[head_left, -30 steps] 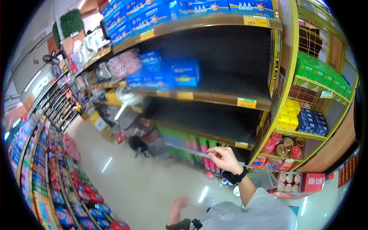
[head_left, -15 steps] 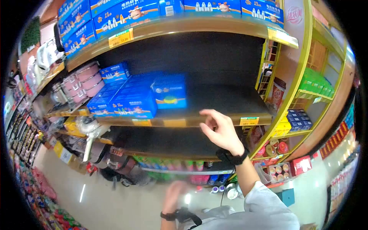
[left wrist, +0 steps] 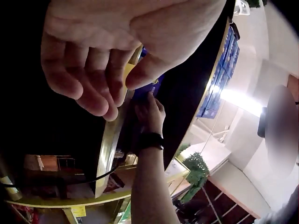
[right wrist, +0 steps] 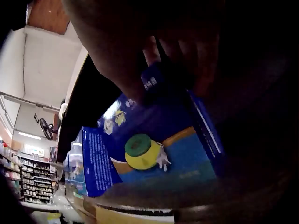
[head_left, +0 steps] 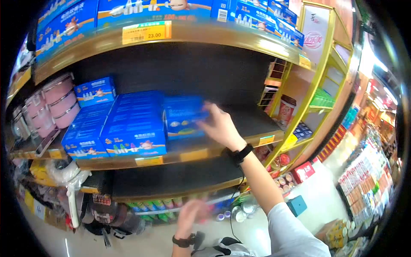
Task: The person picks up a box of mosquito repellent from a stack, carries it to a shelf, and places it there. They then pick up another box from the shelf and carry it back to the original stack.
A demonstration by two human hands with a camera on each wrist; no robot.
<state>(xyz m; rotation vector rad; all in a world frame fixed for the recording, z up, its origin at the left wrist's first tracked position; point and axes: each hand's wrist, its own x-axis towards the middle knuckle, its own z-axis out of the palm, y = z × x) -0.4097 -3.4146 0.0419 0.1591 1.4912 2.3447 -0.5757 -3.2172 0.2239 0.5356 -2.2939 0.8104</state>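
Observation:
In the head view my right hand [head_left: 222, 128] is at the right end of a blue carton [head_left: 184, 118] on the middle shelf, its thumb and fingers gripping that end. The right wrist view gives the carton [right wrist: 173, 116] close up, with a green and yellow round picture on its face and the thumb lying over it. To its left stand matching blue cartons [head_left: 135, 124] in rows, front faces near the shelf edge. My left hand [head_left: 188, 216] hangs low before the lower shelf, holding nothing, fingers loosely bent in the left wrist view.
Overhead, a shelf [head_left: 205, 36] carries more blue cartons and a 23.00 price tag [head_left: 147, 33]. Pink stacked containers [head_left: 55, 103] stand at the left. A yellow-framed rack [head_left: 314, 98] with goods borders the shelf on the right. Bottles [head_left: 158, 205] line the bottom shelf.
The view has turned right and come closer to the shelf. My right hand has gone from in front of the shelf to the blue carton's right end. My left hand stays low.

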